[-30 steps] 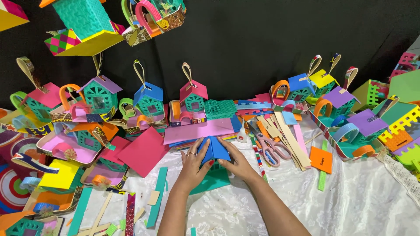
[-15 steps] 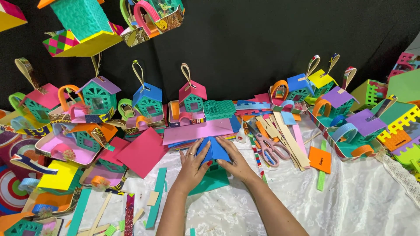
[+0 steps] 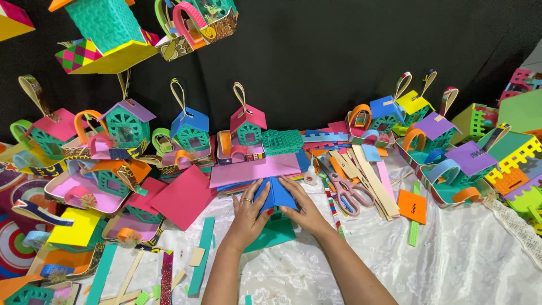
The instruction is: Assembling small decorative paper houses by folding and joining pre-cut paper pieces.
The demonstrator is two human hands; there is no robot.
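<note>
Hands meet over a folded blue foam roof [image 3: 275, 195] at the middle of a white-clothed tabletop [image 3: 451, 265], pressing it from both sides onto a small green foam house [image 3: 271, 232] that stands beneath it. The left hand [image 3: 248, 214], a ring on one finger, lies flat along the roof's left slope with fingers together and extended; the right hand [image 3: 305, 209] mirrors it on the right slope, fingers likewise straight and pressed to the foam, neither hand closed into a grip. Just behind the roof lies a stack of foam sheets topped by a pink sheet [image 3: 257, 169], and a loose red-pink square [image 3: 183, 197] rests to the left of the hands. To the right, near the right hand, pink-handled scissors [image 3: 345, 195] lie among cream and orange foam strips [image 3: 370, 181], with an orange foam piece [image 3: 412, 206] further right and a small glue bottle [image 3: 310, 177] just beside the pink stack. Finished little houses with loop handles line the black backdrop: one with a blue roof [image 3: 189, 131], one with a pink roof [image 3: 247, 125], one with a purple roof [image 3: 127, 121]. More coloured houses crowd the right edge, and a large teal house on a yellow base [image 3: 107, 34] hangs at upper left. Teal strips [image 3: 200, 257] and scraps lie scattered on the cloth at lower left
</note>
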